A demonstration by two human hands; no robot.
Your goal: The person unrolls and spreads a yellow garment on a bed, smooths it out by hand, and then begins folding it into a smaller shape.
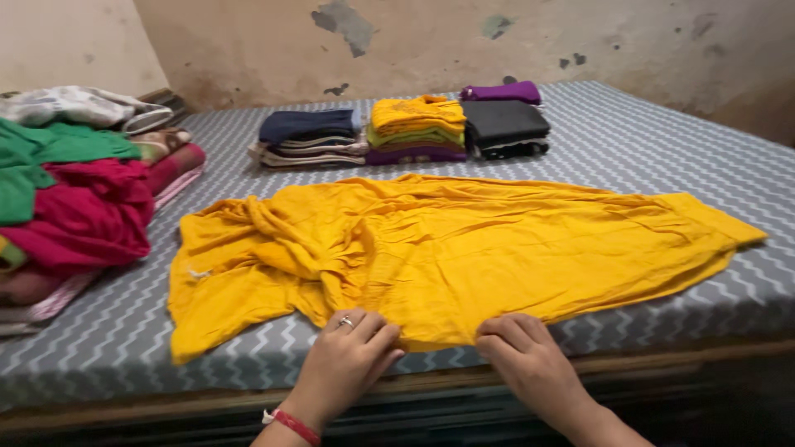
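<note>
A large yellow garment (pixel 464 248) lies spread and wrinkled across a bed with a grey zigzag sheet (pixel 629 141). My left hand (pixel 352 356), with a ring and a red wrist band, pinches the garment's near hem at the bed's front edge. My right hand (pixel 526 352) rests on the same hem a little to the right, fingers curled on the cloth. The garment's left part is bunched in folds.
Three stacks of folded clothes sit at the back: a dark blue-topped stack (pixel 308 136), a yellow-topped stack (pixel 416 128), and a black stack (pixel 505 124) with a purple piece (pixel 501 91) behind it. A heap of unfolded red and green clothes (pixel 74 190) lies at left. A stained wall stands behind.
</note>
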